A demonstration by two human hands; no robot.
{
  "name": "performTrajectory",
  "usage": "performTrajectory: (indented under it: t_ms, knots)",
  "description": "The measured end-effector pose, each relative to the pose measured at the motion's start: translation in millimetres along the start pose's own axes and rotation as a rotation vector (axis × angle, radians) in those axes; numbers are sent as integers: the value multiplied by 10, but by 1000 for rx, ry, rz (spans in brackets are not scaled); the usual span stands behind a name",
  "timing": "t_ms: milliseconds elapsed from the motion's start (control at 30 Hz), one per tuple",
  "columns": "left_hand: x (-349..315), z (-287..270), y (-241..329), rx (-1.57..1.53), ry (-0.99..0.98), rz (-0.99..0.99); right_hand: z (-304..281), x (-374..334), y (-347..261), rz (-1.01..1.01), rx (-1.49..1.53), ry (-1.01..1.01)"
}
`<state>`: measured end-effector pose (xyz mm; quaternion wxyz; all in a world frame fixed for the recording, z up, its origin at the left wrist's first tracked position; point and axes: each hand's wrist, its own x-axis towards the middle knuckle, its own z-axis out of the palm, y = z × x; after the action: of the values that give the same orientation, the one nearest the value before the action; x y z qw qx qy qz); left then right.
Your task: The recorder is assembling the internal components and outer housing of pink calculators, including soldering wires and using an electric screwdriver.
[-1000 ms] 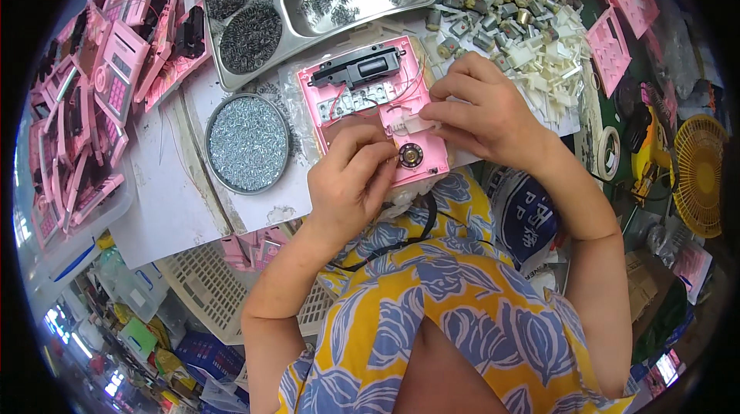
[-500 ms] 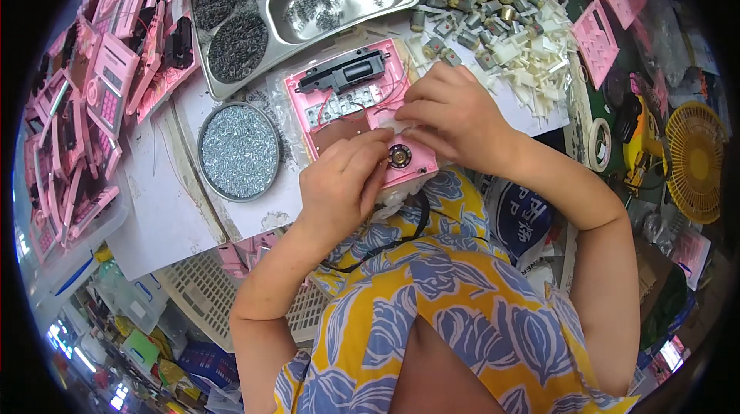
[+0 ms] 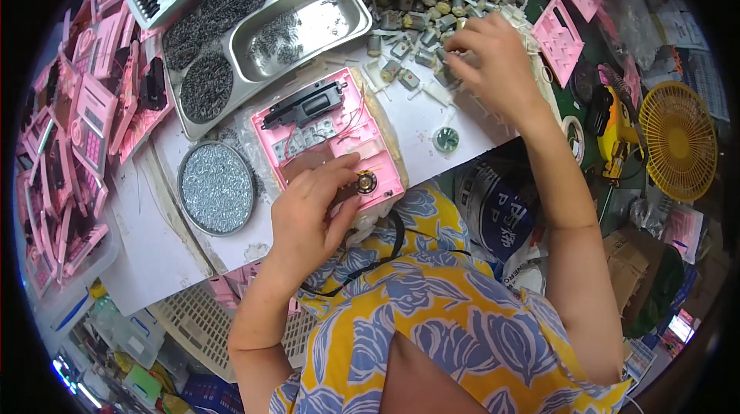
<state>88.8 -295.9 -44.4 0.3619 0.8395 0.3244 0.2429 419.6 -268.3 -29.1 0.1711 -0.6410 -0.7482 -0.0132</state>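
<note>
An opened pink plastic casing [image 3: 375,136] lies tilted on the table in front of me. Inside it are a black mechanism [image 3: 304,104], thin red wires, a brown board [image 3: 307,160] and a small round speaker [image 3: 366,181]. My left hand [image 3: 308,206] grips the casing's near side, its fingers over the board and the thumb beside the speaker. Away to the right, my right hand [image 3: 497,67] is over a pile of small metal motors [image 3: 408,79] and white plastic pieces [image 3: 438,93]. Its thumb and fingers are apart, and I see nothing between them.
A round dish of silvery pins [image 3: 216,189] sits left of the casing. Behind is a metal tray [image 3: 308,50] holding black screws. Pink casings [image 3: 92,113] are heaped at far left. A small round green-and-clear item [image 3: 445,139], a yellow tool [image 3: 614,132] and a yellow fan [image 3: 678,140] are right.
My right hand has left the casing and reached to the motor pile. The left stays on the casing. The view has shifted, and the small round item by the pile now shows.
</note>
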Motion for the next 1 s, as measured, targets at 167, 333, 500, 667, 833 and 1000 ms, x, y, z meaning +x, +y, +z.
performTrajectory:
  t_ms: [167, 333, 500, 667, 833, 1000]
  knots:
    - [11, -31, 39, -35, -18, 0, 128, 191, -211, 14, -249, -178]
    - [200, -53, 153, -189, 219, -235, -156, 100, -571, -44, 484, -189]
    - [570, -93, 237, -207, 122, -4, -267, -191, -867, 121, 937, -262]
    - [762, -68, 230, 145, 133, 447, -170, -385, -685, 491, 1789, -469]
    - [989, -29, 401, 154, -97, 502, -51, -551, -432, 558, 1915, -530]
    - [1930, -73, 251, -226, -132, 318, 17, -719, -275, 558, 2101, -327]
